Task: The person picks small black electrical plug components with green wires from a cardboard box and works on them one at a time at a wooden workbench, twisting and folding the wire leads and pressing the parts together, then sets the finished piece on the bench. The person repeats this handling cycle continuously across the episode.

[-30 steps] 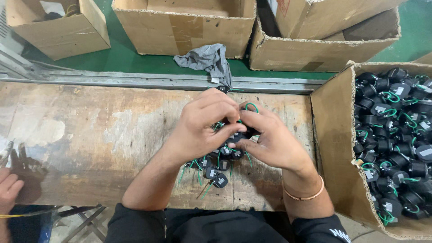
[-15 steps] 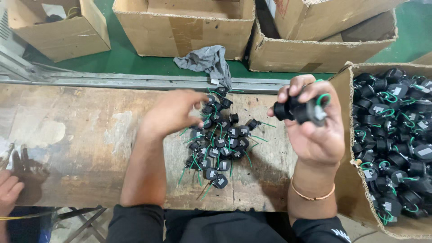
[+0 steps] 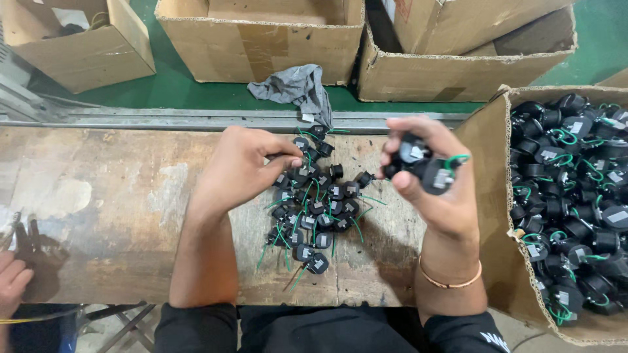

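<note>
Black coil parts (image 3: 313,208) lie heaped mid-counter (image 3: 98,196) (green leads tangled), left hand (image 3: 239,167) pinching at the heap, right hand (image 3: 432,173) clamped on a few beside the nearly full carton (image 3: 484,196).

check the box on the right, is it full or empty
Nearly full: the cardboard box is heaped with small black parts with green wires, close to its rim.

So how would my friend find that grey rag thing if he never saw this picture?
Start at the long worn wooden bench where the two hands work. Look past its far edge, over the metal rail, to the green floor before the middle cardboard box. The crumpled grey cloth lies there, the only soft, floppy thing; everything nearby is stiff cardboard or small black parts with green wires.
</note>
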Demonstrator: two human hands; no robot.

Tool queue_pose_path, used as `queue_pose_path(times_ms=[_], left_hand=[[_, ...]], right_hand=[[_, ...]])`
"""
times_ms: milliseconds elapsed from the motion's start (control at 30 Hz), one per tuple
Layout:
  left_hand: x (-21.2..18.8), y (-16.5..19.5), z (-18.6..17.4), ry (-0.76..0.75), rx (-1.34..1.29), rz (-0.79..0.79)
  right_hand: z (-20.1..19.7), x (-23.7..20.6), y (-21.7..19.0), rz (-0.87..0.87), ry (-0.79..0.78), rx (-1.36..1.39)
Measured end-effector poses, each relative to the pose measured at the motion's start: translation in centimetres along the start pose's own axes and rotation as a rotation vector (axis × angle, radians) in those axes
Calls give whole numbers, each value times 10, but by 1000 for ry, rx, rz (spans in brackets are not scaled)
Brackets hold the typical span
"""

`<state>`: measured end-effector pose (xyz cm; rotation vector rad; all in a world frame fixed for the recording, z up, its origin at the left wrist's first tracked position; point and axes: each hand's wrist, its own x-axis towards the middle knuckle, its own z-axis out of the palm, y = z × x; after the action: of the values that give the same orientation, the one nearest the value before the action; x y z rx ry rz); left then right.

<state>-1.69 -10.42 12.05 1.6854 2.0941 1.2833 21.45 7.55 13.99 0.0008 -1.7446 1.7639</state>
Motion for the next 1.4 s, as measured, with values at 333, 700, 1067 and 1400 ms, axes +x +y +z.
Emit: queue_pose_path(times_ms=[333, 700, 1067, 1400], left_hand=[[-12, 36, 24, 159, -689, 4], [-15, 26, 27, 179, -653, 359], [-5, 30, 10, 235, -440, 415], [0, 38, 28, 272, -331, 93]], right_hand=[[29, 20, 23, -100, -422, -460], [16, 18, 23, -163, -352, -384], [18, 18, 24, -153, -279, -421], [40, 15, 12, -186, -95, -774]])
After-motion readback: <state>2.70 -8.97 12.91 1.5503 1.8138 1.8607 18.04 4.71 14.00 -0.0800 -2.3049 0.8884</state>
